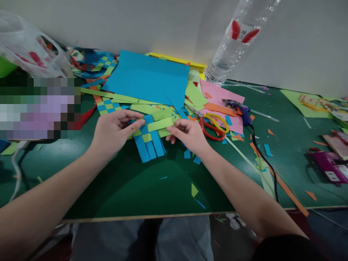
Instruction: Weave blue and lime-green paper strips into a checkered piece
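A half-woven mat of blue and light-green paper strips is held just above the dark green table. My left hand pinches its left side, thumb on top. My right hand grips the right ends of the green strips, fingers curled. Blue strip ends hang loose toward me.
A large blue sheet lies behind the mat, with pink paper and green offcuts beside it. Yellow-and-red scissors and a glue gun with its black cord lie to the right. A clear plastic bottle stands at the wall. Woven pieces and a plastic bag sit far left.
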A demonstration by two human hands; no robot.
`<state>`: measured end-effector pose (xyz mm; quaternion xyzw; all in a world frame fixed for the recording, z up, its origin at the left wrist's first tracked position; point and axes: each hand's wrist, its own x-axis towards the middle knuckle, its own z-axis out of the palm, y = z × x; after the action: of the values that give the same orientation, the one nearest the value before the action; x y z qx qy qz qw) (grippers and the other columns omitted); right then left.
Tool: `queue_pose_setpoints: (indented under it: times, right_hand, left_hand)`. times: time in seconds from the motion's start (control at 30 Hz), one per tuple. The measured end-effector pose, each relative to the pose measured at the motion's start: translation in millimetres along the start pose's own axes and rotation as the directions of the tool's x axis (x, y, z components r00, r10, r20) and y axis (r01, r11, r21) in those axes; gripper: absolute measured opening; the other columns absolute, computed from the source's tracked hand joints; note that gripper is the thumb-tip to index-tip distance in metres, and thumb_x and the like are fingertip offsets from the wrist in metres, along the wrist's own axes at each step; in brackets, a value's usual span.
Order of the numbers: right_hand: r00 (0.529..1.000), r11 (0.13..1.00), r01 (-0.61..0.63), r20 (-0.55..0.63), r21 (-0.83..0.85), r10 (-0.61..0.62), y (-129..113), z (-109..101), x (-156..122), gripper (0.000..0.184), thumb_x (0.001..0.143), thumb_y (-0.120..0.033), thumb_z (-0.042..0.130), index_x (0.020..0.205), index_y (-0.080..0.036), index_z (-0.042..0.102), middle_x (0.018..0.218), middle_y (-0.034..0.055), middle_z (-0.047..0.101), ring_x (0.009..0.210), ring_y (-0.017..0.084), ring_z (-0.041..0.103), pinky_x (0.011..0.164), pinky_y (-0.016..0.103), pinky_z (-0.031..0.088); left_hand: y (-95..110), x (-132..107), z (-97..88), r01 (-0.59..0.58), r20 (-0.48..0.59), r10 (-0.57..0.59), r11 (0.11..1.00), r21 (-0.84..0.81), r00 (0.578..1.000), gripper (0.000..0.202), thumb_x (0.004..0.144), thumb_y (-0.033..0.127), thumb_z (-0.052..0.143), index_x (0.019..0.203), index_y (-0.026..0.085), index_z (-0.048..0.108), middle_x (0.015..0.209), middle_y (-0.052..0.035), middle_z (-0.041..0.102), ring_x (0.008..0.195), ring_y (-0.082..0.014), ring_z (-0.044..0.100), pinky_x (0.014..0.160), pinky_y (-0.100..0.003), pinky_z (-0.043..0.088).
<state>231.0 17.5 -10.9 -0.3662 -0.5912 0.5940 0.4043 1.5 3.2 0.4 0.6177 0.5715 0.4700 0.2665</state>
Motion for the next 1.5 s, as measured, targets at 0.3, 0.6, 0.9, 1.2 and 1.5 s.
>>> queue_pose_setpoints:
  times: [0.3, 0.6, 0.9, 1.2, 1.5]
  right_hand:
    - [0.998, 0.997, -0.027, 0.053, -0.075, 0.031, -1, 0, -2, 0.031, 0.078, -0.046, 0.078, 0.077, -0.017, 0.065, 0.068, 0.0001, 0.072, 0.055, 0.008, 0.060, 0.057, 0.021, 0.050]
    - [0.994, 0.980, -0.022, 0.098, -0.197, 0.042, -8, 3, -5, 0.038, 0.081, -0.050, 0.073, 0.062, -0.018, 0.064, 0.062, 0.0006, 0.070, 0.049, 0.007, 0.054, 0.051, 0.021, 0.046]
    - [0.997, 0.948, -0.048, 0.042, -0.315, 0.064, -14, 4, -6, 0.044, 0.085, -0.053, 0.068, 0.058, -0.018, 0.062, 0.058, 0.0004, 0.068, 0.047, 0.006, 0.052, 0.049, 0.021, 0.042]
    - [0.999, 0.965, -0.010, 0.031, -0.261, 0.019, -3, 1, -3, 0.044, 0.086, -0.055, 0.066, 0.062, -0.019, 0.062, 0.058, 0.0000, 0.067, 0.047, 0.007, 0.051, 0.052, 0.022, 0.043]
    - [0.999, 0.966, -0.008, 0.032, -0.259, 0.016, -1, 1, -2, 0.045, 0.085, -0.057, 0.066, 0.063, -0.019, 0.062, 0.059, -0.0002, 0.068, 0.047, 0.007, 0.051, 0.053, 0.022, 0.042]
  left_hand:
    - [1, -1, -0.4, -0.004, -0.024, 0.005, 1.000, 0.012, 1.000, 0.023, 0.075, 0.035, 0.079, 0.090, 0.018, 0.078, 0.075, -0.0032, 0.076, 0.063, -0.0124, 0.065, 0.055, -0.022, 0.050]
    - [-1, -2, -0.6, -0.024, 0.024, 0.024, 1.000, 0.001, 0.999, 0.022, 0.077, 0.034, 0.078, 0.092, 0.019, 0.078, 0.076, -0.0031, 0.076, 0.063, -0.0111, 0.065, 0.054, -0.019, 0.049]
    - [0, -1, -0.4, -0.025, 0.036, 0.025, 1.000, 0.013, 0.999, 0.023, 0.077, 0.036, 0.078, 0.092, 0.019, 0.078, 0.076, -0.0038, 0.076, 0.061, -0.0124, 0.064, 0.053, -0.021, 0.049]
    - [-2, -1, 0.9, -0.007, 0.048, 0.008, 1.000, -0.016, 0.999, 0.024, 0.077, 0.036, 0.078, 0.092, 0.018, 0.077, 0.079, -0.0047, 0.076, 0.066, -0.0142, 0.068, 0.059, -0.023, 0.054]
    - [-1, -1, 0.2, -0.009, 0.085, 0.010, 1.000, -0.005, 0.996, 0.030, 0.081, 0.037, 0.075, 0.105, 0.020, 0.076, 0.080, -0.0041, 0.075, 0.063, -0.0130, 0.063, 0.054, -0.023, 0.047]
